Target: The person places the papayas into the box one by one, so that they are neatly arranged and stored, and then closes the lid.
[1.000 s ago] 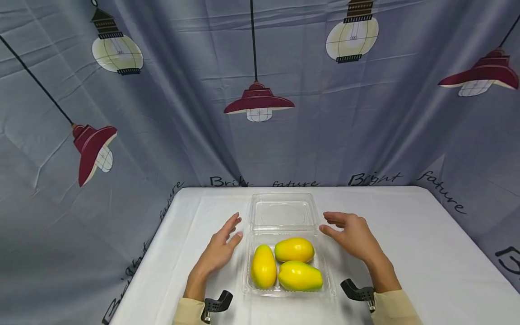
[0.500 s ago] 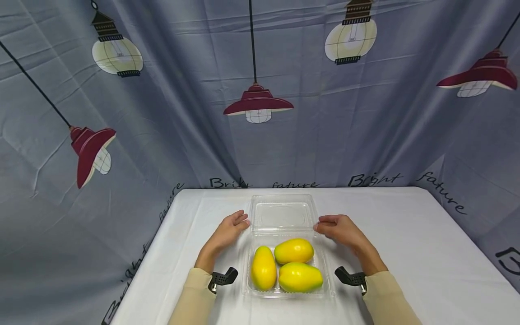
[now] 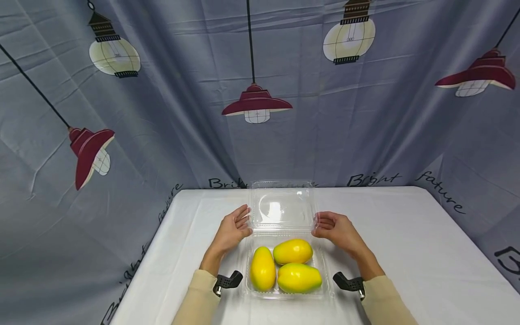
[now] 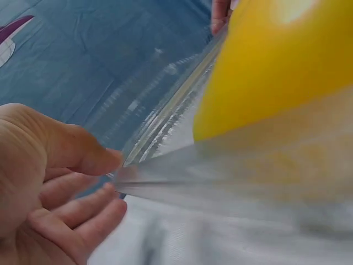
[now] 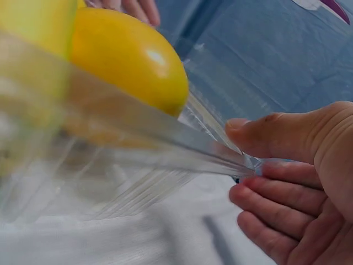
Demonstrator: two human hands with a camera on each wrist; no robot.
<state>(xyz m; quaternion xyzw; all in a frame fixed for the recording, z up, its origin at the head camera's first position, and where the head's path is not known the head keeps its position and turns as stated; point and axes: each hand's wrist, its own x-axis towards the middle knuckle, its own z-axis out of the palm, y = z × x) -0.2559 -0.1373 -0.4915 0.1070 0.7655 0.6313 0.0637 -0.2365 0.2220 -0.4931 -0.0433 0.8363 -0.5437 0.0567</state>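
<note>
A clear plastic clamshell container lies on the table with three yellow, green-tinged oval fruits that look like mangoes in its base. Its transparent lid is tilted up at the back. At the left end of the hinge, my left hand holds the corner between thumb and fingers. My right hand holds the opposite corner, thumb on the near side and fingers behind the lid's edge. Both hands keep their fingers fairly straight. A yellow fruit stands close by in the right wrist view.
The white-covered table extends on both sides of the container. Behind it hangs a grey-blue curtain printed with lamps and lettering. A black wrist camera is strapped to each wrist.
Both hands have moved inward to the container's hinge corners. The lid, lying flat on the table before, has tilted upward. The fruits have stayed in place.
</note>
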